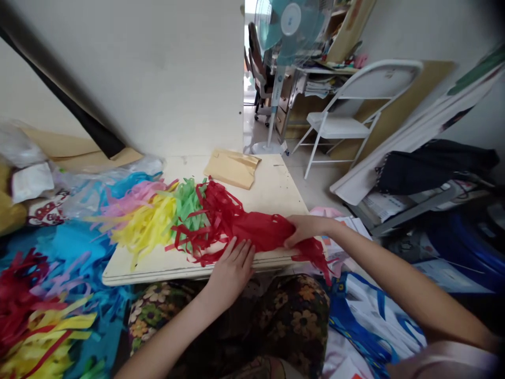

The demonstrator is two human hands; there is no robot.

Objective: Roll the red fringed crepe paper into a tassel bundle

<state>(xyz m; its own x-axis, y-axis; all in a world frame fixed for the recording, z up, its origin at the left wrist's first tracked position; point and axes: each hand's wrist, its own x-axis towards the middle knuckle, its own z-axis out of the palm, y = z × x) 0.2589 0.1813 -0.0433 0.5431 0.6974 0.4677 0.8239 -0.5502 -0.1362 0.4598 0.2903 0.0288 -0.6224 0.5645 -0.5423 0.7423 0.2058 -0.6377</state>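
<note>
A bundle of red fringed tissue paper (240, 223) lies across the near edge of a small pale table (272, 189). My right hand (305, 230) is closed around the bundle's gathered, uncut end. My left hand (232, 263) rests flat on the red strips near the table edge, fingers stretched out. Green fringe (188, 202), yellow fringe (148, 223) and pink fringe (130, 199) lie side by side to the left of the red bundle.
A tan paper envelope (232, 167) lies at the table's far side. Blue, red and yellow paper strips (43, 295) are heaped at the left. A standing fan (286, 31), a white folding chair (347, 113) and stacked boards and bags fill the right.
</note>
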